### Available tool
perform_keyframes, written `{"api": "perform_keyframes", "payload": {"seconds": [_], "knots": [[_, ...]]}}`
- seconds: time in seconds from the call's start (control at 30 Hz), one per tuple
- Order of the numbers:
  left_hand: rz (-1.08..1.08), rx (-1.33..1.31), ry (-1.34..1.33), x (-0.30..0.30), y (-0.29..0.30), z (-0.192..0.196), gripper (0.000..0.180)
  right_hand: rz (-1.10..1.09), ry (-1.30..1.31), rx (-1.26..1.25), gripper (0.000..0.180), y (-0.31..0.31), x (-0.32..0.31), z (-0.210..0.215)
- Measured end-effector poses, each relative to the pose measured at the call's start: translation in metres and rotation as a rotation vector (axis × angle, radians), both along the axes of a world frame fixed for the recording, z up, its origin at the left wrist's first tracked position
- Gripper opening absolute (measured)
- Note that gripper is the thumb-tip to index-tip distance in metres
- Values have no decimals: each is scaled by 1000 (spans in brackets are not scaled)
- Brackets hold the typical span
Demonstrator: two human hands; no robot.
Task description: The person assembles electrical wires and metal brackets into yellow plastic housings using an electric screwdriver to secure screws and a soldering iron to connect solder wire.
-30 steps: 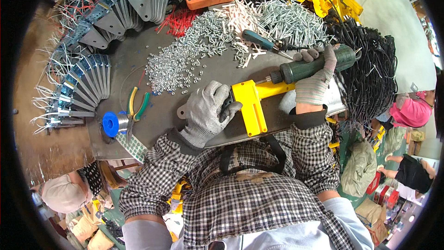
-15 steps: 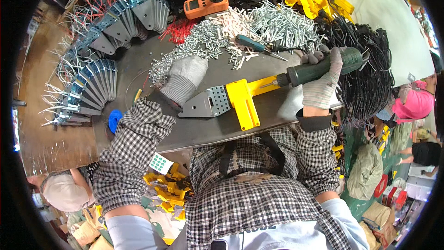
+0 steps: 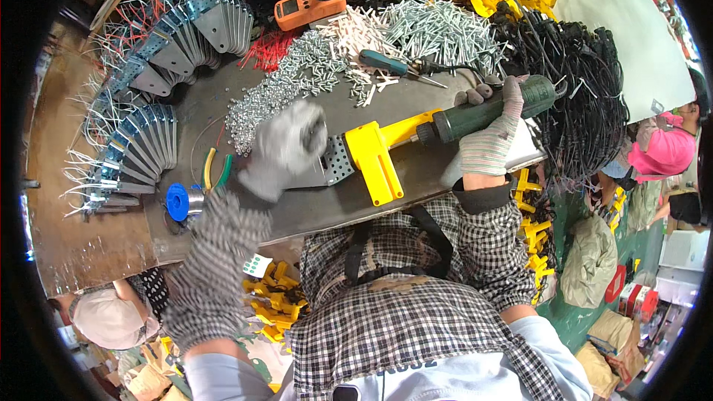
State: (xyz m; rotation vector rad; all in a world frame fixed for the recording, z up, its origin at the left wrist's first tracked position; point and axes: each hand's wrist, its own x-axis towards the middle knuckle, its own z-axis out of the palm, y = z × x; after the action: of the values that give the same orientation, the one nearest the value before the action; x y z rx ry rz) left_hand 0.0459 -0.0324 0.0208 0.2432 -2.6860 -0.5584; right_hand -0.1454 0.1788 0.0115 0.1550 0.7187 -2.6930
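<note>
My right hand (image 3: 489,137), in a striped glove, is closed round a dark green electric screwdriver (image 3: 464,120). The driver's tip points left, against a yellow plastic housing (image 3: 373,163). From the housing's left side extends a grey metal plate with a perforated end (image 3: 339,161). My left hand (image 3: 288,150), in a grey glove, is over the plate's left part and hides it. Motion smears its fingers, so whether it holds anything does not show. Heaps of small nuts and sleeves (image 3: 290,67) and long screws (image 3: 442,33) lie just beyond the hands.
A teal-handled screwdriver (image 3: 382,61) lies by the heaps, below an orange meter (image 3: 310,7). Black cables (image 3: 575,96) are bundled at right. Rows of metal plates with wires (image 3: 145,145) stand at left, near pliers (image 3: 216,168) and a blue spool (image 3: 177,202). Other people (image 3: 111,315) sit nearby.
My left hand has moved down and right onto the metal plate, uncovering the pliers. My right hand keeps its hold on the electric screwdriver. The whole view has shifted slightly.
</note>
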Motion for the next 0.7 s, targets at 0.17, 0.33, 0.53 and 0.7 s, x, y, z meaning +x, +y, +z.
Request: {"api": "perform_keyframes", "payload": {"seconds": [0.17,0.33,0.53,0.7], "knots": [[187,209,184,38,60,-35,15,-6,-36,-6,25,-3,4,3],[242,147,265,36,67,-49,15,3,12,25,25,-4,6,3],[235,194,214,34,67,-49,15,5,8,29,25,-5,8,3],[256,203,228,35,67,-54,14,1,-6,74,29,-6,9,3]]}}
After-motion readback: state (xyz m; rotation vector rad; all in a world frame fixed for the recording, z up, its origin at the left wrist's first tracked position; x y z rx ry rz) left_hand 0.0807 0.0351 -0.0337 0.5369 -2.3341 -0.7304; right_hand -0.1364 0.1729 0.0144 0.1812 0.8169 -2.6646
